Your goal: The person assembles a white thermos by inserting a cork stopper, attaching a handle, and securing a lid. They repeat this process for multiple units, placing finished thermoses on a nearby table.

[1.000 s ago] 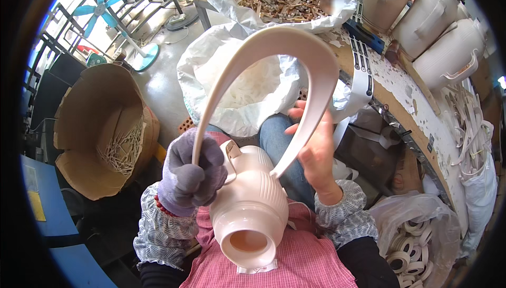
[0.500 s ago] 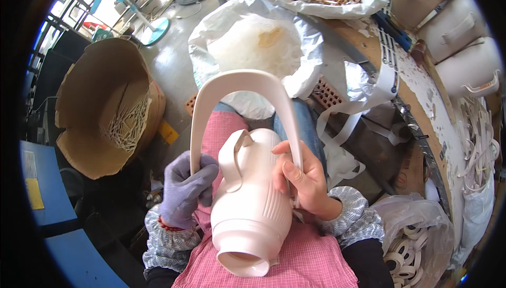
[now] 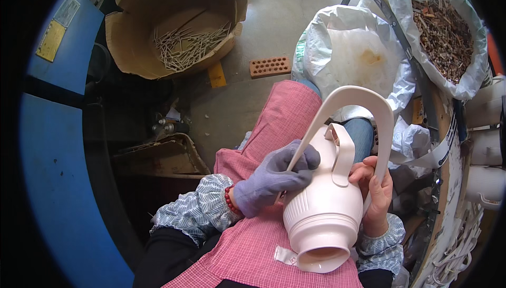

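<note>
A pale pink plastic jug shell [image 3: 318,203] lies on my lap, its spouted mouth towards me. A small side handle [image 3: 344,161] stands out from its upper face. The large arched carrying handle [image 3: 359,94] straddles the jug body. My left hand [image 3: 274,177], in a purple-grey glove, is closed round the arch's left leg beside the jug. On the other side, my bare right hand [image 3: 378,198] grips the right leg, with the thumb in front and fingertips near the jug wall. The arch's lower ends are partly hidden by my hands.
A torn cardboard drum [image 3: 132,40] at the far left holds thin sticks. White sacks stand ahead, one [image 3: 348,29] with clear film and another [image 3: 477,72] with brown scraps. A perforated brick [image 3: 270,67] lies on the floor. More pale jugs [image 3: 482,182] line the right bench.
My view has swung left, so the surroundings shifted right. The jug has rolled, bringing its side handle from the left towards the right. My right hand's fingers have moved inside the arch's right leg.
</note>
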A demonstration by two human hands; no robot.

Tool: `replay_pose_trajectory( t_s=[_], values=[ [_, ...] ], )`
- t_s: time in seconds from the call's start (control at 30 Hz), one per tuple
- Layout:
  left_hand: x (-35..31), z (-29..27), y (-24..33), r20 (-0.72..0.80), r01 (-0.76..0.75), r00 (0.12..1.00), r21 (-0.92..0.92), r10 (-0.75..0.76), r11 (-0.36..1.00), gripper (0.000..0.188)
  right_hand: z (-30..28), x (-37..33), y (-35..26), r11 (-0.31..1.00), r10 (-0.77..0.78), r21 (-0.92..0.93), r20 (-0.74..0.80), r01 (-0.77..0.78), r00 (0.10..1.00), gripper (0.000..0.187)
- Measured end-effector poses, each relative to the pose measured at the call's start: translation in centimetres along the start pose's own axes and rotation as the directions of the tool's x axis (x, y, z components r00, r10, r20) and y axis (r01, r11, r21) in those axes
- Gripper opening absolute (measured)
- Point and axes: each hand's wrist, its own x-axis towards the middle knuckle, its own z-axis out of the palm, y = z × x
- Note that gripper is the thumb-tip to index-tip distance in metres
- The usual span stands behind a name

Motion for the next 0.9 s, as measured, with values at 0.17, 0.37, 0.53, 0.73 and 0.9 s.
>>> replay_pose_trajectory(
  t_s=[0.17,0.37,0.53,0.73,0.9],
  values=[
    [0.5,0.4,-0.8,-0.050,-0.011,0.999,0.024,0.012,1.000,0.019,-0.3,-0.1,0.6,1.000,-0.010,0.001,-0.032,0.010,0.999,0.034],
    [0.4,1.9,-0.7,-0.169,-0.059,0.982,0.138,0.083,0.989,0.016,0.9,-0.8,0.7,0.998,-0.063,-0.014,-0.133,0.061,0.989,0.038],
    [-0.1,2.6,-0.5,-0.252,-0.136,0.954,0.128,0.165,0.982,0.019,2.7,-0.2,1.1,0.984,-0.124,-0.152,-0.199,0.094,0.972,0.052],
    [1.6,-1.1,4.2,0.063,-0.396,0.916,0.302,0.396,0.867,0.014,2.3,6.3,-1.0,0.748,-0.485,-0.447,0.136,0.490,0.864,0.047],
    [3.3,-1.4,11.9,0.259,-0.522,0.847,0.246,0.464,0.817,0.017,1.7,10.4,-5.3,0.863,-0.110,-0.388,0.481,0.323,0.870,0.032]
  ],
)
